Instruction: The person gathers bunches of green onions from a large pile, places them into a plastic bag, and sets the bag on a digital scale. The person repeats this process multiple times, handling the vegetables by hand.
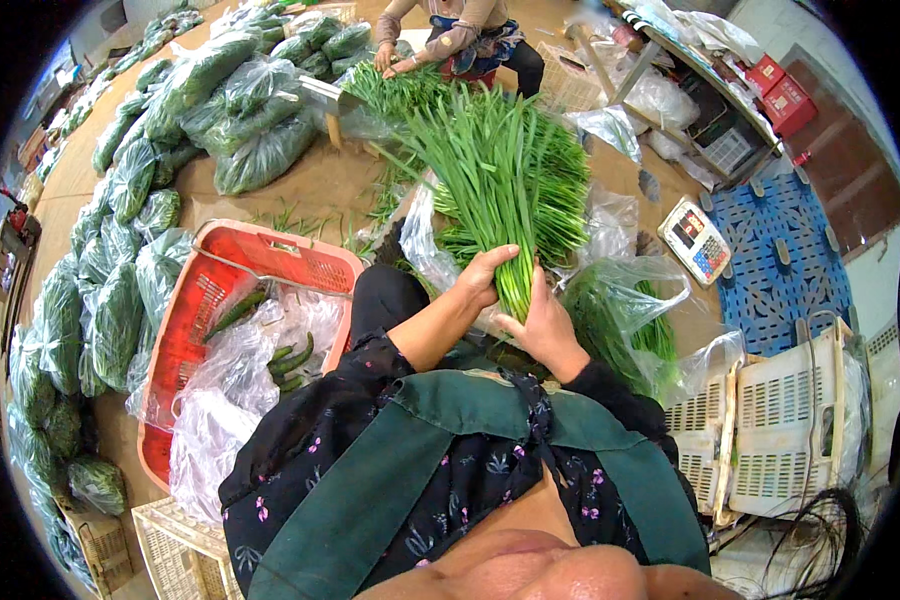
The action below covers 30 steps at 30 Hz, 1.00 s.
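Observation:
Both my hands hold one bundle of long green leafy stalks, likely Chinese chives (491, 180), by its pale lower ends, leaves fanned away from me. My left hand (486, 276) grips its left side, thumb across the stalks. My right hand (544, 326) cups the right side near the cut ends. Beneath and beyond lies a large heap of the same greens (559, 187), partly on clear plastic. An open clear plastic bag with greens (615, 322) stands just right of my right hand.
A red plastic crate (169, 352) with plastic film and green peppers is at my left. Bagged greens (131, 180) line the floor beyond it. Right are a digital scale (695, 240), a blue plastic pallet (776, 255) and white crates (784, 420). Another person (469, 37) handles greens opposite.

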{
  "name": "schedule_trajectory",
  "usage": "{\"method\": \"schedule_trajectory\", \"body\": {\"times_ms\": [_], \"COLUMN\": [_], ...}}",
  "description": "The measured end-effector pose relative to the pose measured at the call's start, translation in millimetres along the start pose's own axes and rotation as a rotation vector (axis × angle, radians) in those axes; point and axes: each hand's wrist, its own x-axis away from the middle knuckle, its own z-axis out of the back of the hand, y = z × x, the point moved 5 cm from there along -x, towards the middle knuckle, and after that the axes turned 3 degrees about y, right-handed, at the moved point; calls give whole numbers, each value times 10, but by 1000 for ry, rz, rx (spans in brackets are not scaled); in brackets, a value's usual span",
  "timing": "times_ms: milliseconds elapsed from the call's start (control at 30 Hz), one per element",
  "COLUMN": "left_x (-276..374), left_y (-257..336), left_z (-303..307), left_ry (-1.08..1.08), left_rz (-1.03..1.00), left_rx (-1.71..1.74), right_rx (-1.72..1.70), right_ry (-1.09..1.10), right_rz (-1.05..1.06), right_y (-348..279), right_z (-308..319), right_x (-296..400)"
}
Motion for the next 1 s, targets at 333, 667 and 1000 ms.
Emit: {"method": "schedule_trajectory", "body": {"times_ms": [333,667,1000], "left_x": [321,371,264], "left_y": [-170,-320,-189], "left_z": [-171,-53,264], "left_ry": [45,165,301], "left_rz": [-6,-5,-67], "left_rx": [-173,-308,-427], "right_rx": [-72,136,201], "right_ry": [55,-42,-176], "right_rz": [205,583,481], "right_y": [-327,-256,-328], "right_z": [794,111,-138], "right_x": [-254,-1253,-1228]}}
